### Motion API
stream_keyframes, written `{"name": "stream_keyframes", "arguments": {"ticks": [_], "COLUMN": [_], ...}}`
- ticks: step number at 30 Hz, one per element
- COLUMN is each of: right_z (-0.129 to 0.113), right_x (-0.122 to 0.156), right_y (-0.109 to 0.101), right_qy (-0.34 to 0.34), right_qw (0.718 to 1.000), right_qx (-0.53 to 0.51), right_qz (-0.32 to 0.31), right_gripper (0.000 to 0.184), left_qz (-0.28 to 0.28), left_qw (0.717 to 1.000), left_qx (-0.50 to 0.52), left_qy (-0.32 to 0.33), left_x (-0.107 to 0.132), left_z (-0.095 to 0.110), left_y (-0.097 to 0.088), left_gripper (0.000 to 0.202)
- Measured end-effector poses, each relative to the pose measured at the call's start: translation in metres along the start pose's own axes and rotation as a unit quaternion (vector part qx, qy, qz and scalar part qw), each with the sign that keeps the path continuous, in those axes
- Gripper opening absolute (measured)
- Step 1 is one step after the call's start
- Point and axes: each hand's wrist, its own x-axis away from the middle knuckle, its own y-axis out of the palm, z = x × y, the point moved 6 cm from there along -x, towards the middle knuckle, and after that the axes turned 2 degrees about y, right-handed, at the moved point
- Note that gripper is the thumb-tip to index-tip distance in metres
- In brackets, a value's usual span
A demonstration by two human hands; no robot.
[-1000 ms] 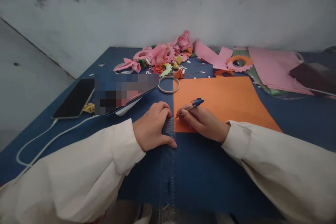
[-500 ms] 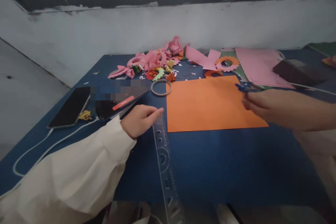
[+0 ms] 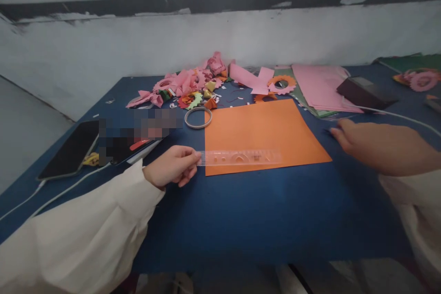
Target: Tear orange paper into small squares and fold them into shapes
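**Ruler laid across the orange sheet, one hand on each side**

left hand (image 3: 170, 171) pinches the end of the clear ruler (image 3: 239, 157) between thumb and fingertips; the ruler lies flat along the near edge of the orange paper (image 3: 262, 131), its left end poking out past the sheet's edge; right hand (image 3: 375, 147) is well off to the right, resting on the blue table (image 3: 262, 211) just past the paper's right corner, fingers pointing left; something dark sits at its fingertips but honestly can't tell whether it's gripping anything; behind the sheet there's a tape ring (image 3: 198, 117) and a heap of pink paper scraps (image 3: 186, 82); a phone (image 3: 69, 149) lies off to the left
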Motion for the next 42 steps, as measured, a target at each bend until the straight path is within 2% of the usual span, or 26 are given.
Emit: {"name": "stream_keyframes", "arguments": {"ticks": [3,6,8,10,12,13,18,22,25,34,42], "right_z": [-0.038,-0.075,-0.083,-0.081,-0.075,-0.072,-0.059,-0.054,-0.054,-0.052,-0.052], "right_x": [-0.013,-0.021,-0.024,-0.025,-0.024,-0.022,-0.014,-0.014,-0.015,-0.014,-0.013], "right_y": [0.014,0.038,0.046,0.05,0.053,0.054,0.061,0.062,0.06,0.06,0.055], "right_qy": [-0.008,-0.074,-0.081,-0.081,-0.089,-0.093,-0.1,-0.104,-0.118,-0.111,-0.115], "right_qw": [0.999,0.989,0.987,0.987,0.988,0.988,0.987,0.984,0.98,0.979,0.981], "right_qx": [0.032,-0.009,-0.022,-0.038,-0.057,-0.065,-0.104,-0.115,-0.118,-0.123,-0.114], "right_qz": [-0.033,-0.126,-0.138,-0.13,-0.113,-0.103,-0.077,-0.09,-0.108,-0.123,-0.104], "right_gripper": [0.039,0.049,0.049,0.04,0.036,0.036,0.037,0.037,0.038,0.04,0.036], "left_qz": [0.046,0.127,0.16,0.172,0.177,0.177,0.184,0.206,0.227,0.225,0.231], "left_qw": [0.996,0.978,0.964,0.944,0.905,0.895,0.88,0.838,0.815,0.822,0.82], "left_qx": [-0.074,-0.161,-0.207,-0.279,-0.384,-0.403,-0.391,-0.397,-0.398,-0.391,-0.384], "left_qy": [0.008,0.036,0.046,0.043,0.048,0.067,0.198,0.312,0.354,0.349,0.355], "left_x": [-0.002,0.001,0.005,0.009,0.012,0.014,0.02,0.029,0.033,0.031,0.032], "left_z": [0.004,0.013,0.015,0.014,0.012,0.012,0.01,0.016,0.02,0.019,0.018], "left_y": [0.002,-0.002,-0.002,-0.002,0.0,0.0,-0.001,0.002,0.005,0.006,0.007], "left_gripper": [0.028,0.03,0.032,0.032,0.032,0.031,0.023,0.021,0.025,0.026,0.023]}}
